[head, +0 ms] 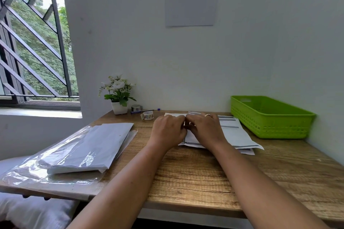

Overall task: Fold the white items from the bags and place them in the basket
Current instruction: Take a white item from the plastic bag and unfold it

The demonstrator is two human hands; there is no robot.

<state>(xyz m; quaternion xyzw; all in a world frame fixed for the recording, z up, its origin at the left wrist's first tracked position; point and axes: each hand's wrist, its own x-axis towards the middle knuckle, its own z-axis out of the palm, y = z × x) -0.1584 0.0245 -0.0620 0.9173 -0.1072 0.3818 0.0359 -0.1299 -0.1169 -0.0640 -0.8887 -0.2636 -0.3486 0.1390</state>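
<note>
A pile of white bags with grey strips (236,134) lies flat at the middle of the wooden table (195,173). My left hand (168,131) and my right hand (205,129) meet over the pile's left part, knuckles up, fingers curled onto a white item there. What the fingertips pinch is hidden under the hands. A green plastic basket (270,117) stands at the back right against the wall. At the left, a folded white item in clear plastic wrapping (89,148) lies across the table's corner.
A small potted plant (118,96), two tape rolls (148,115) and a pen (145,111) sit along the back edge. The wall runs close behind and to the right. A white cushion (33,208) lies below the table at the left, under a barred window.
</note>
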